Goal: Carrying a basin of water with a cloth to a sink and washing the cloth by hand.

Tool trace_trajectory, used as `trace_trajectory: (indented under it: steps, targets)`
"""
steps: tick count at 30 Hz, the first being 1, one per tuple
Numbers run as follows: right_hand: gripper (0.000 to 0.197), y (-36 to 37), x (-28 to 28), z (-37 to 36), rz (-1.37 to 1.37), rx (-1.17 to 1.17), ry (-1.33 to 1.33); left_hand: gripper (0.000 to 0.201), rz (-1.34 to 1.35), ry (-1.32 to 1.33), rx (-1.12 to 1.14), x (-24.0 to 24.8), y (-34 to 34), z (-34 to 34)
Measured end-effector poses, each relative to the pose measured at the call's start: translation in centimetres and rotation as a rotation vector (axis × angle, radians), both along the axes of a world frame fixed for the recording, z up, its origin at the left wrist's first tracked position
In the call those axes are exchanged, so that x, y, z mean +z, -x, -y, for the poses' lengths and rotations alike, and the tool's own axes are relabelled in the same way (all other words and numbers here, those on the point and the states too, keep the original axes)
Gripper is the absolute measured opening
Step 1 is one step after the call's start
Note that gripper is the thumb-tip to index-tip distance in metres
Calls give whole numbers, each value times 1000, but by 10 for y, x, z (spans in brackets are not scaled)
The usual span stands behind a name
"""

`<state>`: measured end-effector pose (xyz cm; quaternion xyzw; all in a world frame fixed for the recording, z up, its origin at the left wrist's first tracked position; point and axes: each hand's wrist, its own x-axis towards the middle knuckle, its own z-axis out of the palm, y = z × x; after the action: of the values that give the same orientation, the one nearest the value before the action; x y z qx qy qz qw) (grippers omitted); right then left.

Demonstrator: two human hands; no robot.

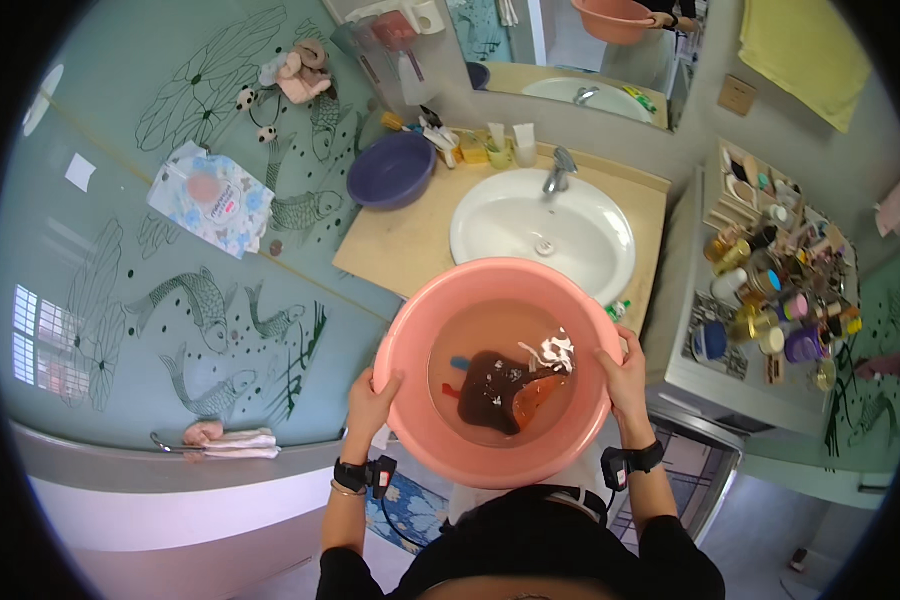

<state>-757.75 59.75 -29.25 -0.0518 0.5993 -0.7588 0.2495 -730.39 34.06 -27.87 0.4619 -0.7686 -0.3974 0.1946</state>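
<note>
A pink plastic basin [422, 300] is held up in front of me, overlapping the near edge of the white sink [480, 240]. My left hand [370, 405] grips its left rim, thumb over the edge. On the right rim my right hand [625, 375] has the same kind of hold. Water stands in the basin. In it lies a dark brown cloth item [490, 390] with an orange-red part [540, 400]; its exact kind I cannot tell. Small blue and red bits show at its left side. The fingers under the rim are mostly hidden.
A purple basin [392, 170] stands on the beige counter [400, 245], left of the sink and its faucet [560, 170]. Tubes and cups line the back. At right, a cabinet top [710, 310] is crowded with bottles and jars. A blue patterned mat [405, 510] lies below.
</note>
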Motion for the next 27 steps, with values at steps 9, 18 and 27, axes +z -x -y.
trace_trajectory:
  steps: [9,18,27]
  targets:
    - [42,49,-54,152,-21,165,-117,36,33,-72,110,-50,19,125]
    - [33,47,-122,289,30,162,-322,35,177,-125,64,-97,40,281]
    - [27,43,-164,385,-37,169,-595,36,303,-62,-35,-129,65,402]
